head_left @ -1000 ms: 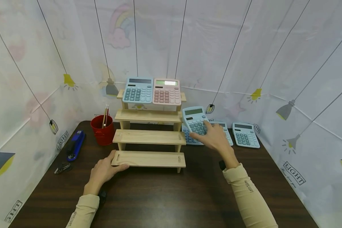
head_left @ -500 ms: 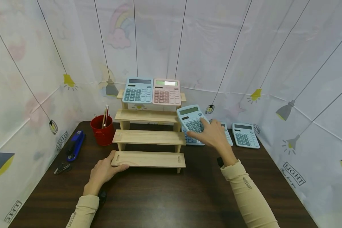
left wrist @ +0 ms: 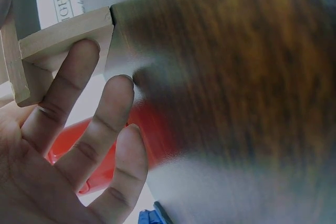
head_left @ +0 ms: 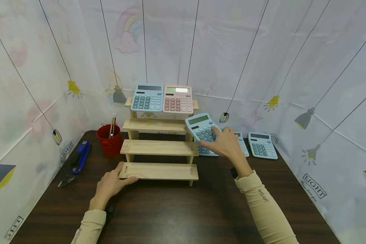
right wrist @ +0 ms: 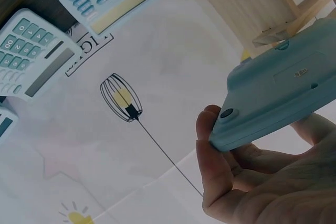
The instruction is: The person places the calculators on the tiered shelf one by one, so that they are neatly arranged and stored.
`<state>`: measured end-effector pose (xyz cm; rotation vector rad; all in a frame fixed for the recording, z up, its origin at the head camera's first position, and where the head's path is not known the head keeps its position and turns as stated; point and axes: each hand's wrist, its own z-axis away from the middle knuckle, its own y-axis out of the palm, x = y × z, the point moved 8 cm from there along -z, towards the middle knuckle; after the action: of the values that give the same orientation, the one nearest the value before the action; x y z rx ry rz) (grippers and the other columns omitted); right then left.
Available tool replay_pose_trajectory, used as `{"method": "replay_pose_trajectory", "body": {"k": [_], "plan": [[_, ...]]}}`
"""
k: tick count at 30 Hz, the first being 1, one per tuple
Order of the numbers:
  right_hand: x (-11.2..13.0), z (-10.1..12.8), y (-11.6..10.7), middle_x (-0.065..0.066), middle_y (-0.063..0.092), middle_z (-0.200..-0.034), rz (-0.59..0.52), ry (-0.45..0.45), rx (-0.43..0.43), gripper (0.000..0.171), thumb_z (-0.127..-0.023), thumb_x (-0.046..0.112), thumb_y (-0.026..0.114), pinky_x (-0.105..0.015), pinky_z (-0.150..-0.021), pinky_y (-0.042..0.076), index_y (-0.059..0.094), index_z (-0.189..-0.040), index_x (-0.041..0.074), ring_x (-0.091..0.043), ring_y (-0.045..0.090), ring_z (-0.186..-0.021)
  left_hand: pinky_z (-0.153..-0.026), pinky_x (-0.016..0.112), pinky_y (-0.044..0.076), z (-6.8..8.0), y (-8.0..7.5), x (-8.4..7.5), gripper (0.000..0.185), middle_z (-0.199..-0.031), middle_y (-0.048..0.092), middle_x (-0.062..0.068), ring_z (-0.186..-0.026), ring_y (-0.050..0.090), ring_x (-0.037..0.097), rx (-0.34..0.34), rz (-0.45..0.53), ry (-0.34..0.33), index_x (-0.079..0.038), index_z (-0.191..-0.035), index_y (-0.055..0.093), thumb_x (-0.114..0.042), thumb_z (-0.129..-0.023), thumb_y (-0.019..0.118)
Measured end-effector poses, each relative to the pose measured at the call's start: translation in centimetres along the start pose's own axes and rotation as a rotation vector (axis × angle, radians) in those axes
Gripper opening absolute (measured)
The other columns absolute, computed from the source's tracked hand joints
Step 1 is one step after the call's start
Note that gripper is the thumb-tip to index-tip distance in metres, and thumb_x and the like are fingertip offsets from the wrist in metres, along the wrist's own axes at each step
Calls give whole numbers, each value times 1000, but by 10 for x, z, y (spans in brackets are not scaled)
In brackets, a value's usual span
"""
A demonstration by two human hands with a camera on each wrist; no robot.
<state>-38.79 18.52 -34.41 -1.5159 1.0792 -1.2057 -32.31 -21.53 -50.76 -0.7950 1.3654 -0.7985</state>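
Note:
A stepped wooden display stand (head_left: 158, 171) faces me. At the left end of its lowest step my left hand (head_left: 111, 184) holds the corner, thumb along the front edge and index finger against the side; the other fingers (left wrist: 113, 103) spread apart in the left wrist view. My right hand (head_left: 227, 144) grips a light blue calculator (head_left: 199, 125) by its lower right part, tilted and raised beside the stand's right end. Its back (right wrist: 294, 77) shows in the right wrist view. A blue calculator (head_left: 146, 98) and a pink calculator (head_left: 178, 100) sit on the top step.
Several blue calculators lie behind and right of my right hand, one calculator (head_left: 263, 145) farthest right. A red bucket (head_left: 109, 144) with pencils, a blue stapler (head_left: 81, 156) and a small dark metal item (head_left: 67, 180) are left of the stand. A printed curtain (head_left: 231, 51) surrounds the table.
My right hand has carried the calculator left, close to the stand's right end, and tilted it further. The left hand stays at the lowest step.

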Motion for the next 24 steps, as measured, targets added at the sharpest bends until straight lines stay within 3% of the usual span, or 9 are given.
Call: {"method": "replay_pose_trajectory", "body": {"k": [24], "plan": [[34, -11, 13, -38, 44, -136, 28, -48, -15, 100, -80, 78, 58, -67, -96, 42, 40, -154, 14, -52, 44, -123, -76, 61, 50, 0, 1, 1, 110, -140, 55, 32, -110, 63, 47, 6, 4, -11, -17, -157, 32, -85, -75, 60]]}}
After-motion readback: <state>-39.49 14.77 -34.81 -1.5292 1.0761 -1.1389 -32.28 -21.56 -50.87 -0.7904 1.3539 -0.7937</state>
